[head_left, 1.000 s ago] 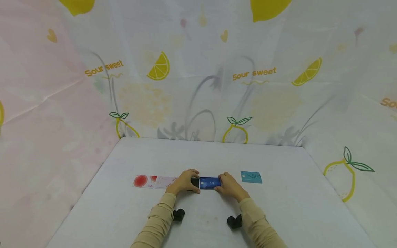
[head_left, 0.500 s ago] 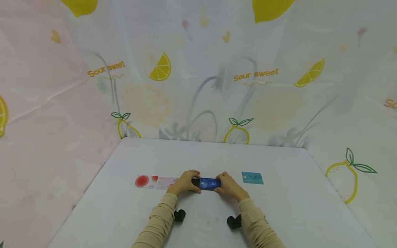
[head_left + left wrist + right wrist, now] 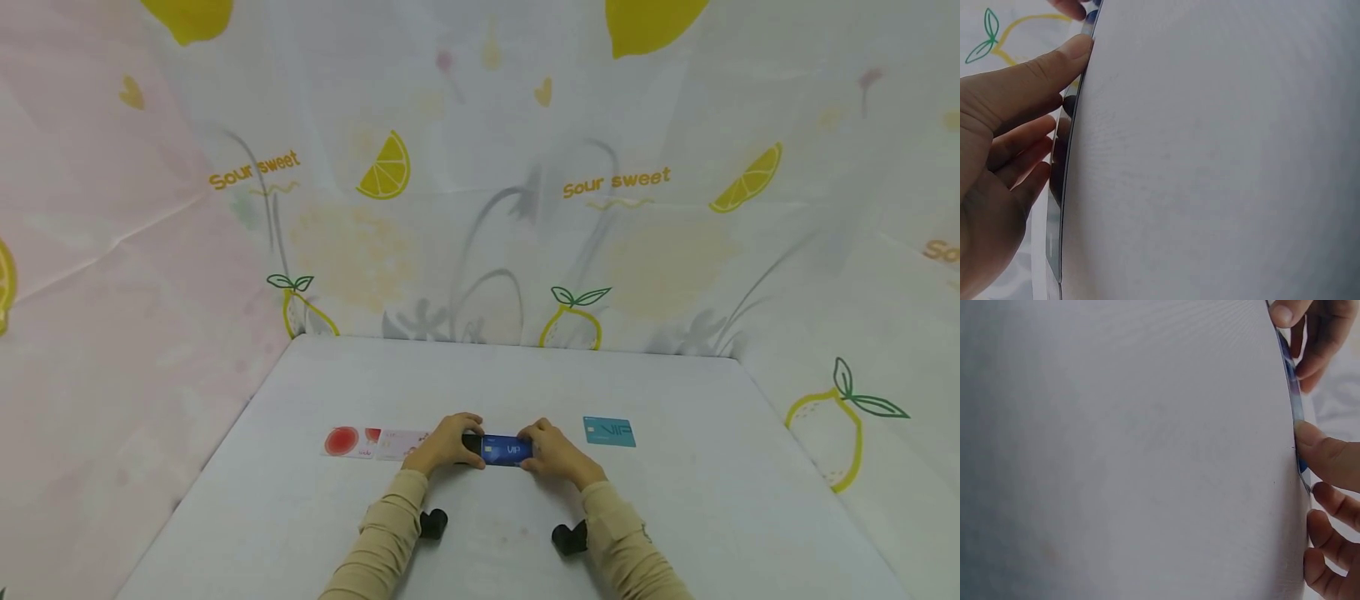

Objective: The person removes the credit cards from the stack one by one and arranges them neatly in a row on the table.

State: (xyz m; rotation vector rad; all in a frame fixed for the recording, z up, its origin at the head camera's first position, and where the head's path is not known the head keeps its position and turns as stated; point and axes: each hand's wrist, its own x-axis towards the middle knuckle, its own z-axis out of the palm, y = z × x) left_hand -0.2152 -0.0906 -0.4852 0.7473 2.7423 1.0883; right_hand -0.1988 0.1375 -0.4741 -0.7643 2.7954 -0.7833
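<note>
A blue VIP card (image 3: 501,450) lies flat on the white table in the head view. My right hand (image 3: 557,452) holds its right end, thumb at the near edge and fingers at the far edge. Beside it on the left, partly covered, is a black card (image 3: 472,445). My left hand (image 3: 448,442) spans this black card with its thumb and fingers at the edges. The left wrist view shows the left thumb (image 3: 1075,49) on the glossy dark card's edge. In the right wrist view, the right thumb (image 3: 1310,435) touches the blue card's near edge.
Left of my hands lie a pink-and-white card (image 3: 399,444) and a card with red circles (image 3: 342,441), in one row. A teal VIP card (image 3: 609,431) lies apart at the right. Lemon-printed cloth (image 3: 480,250) walls the table's back and sides.
The blue card and my right fingers have shifted very slightly toward my body. My left hand stays at the black card. The other cards keep their places.
</note>
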